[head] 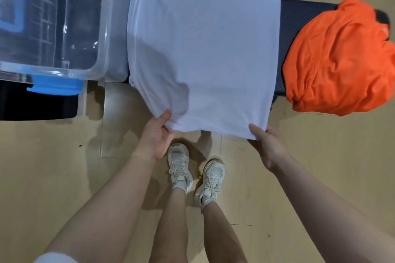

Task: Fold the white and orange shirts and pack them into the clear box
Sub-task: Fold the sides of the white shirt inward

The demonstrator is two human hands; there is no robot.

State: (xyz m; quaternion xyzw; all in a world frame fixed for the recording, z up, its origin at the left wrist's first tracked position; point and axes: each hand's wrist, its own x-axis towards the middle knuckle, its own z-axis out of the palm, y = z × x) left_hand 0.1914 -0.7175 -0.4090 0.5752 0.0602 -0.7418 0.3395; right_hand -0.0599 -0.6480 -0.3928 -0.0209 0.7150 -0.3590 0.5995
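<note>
The white shirt (203, 49) lies spread across a dark bench (288, 28), its near edge hanging over the front. My left hand (156, 134) grips the near-left corner of that edge, and my right hand (267, 143) grips the near-right corner. The orange shirt (339, 60) sits crumpled in a heap at the bench's right end. The clear box (106, 28) with blue handles stands at the left end, open on top, its right wall touching the white shirt's left side.
A blue latch (55, 87) sticks out of the box's front. A dark block (38, 102) sits under the box at the left. My two feet in white sneakers (196, 173) stand on the tan wooden floor (53, 166) just in front of the bench.
</note>
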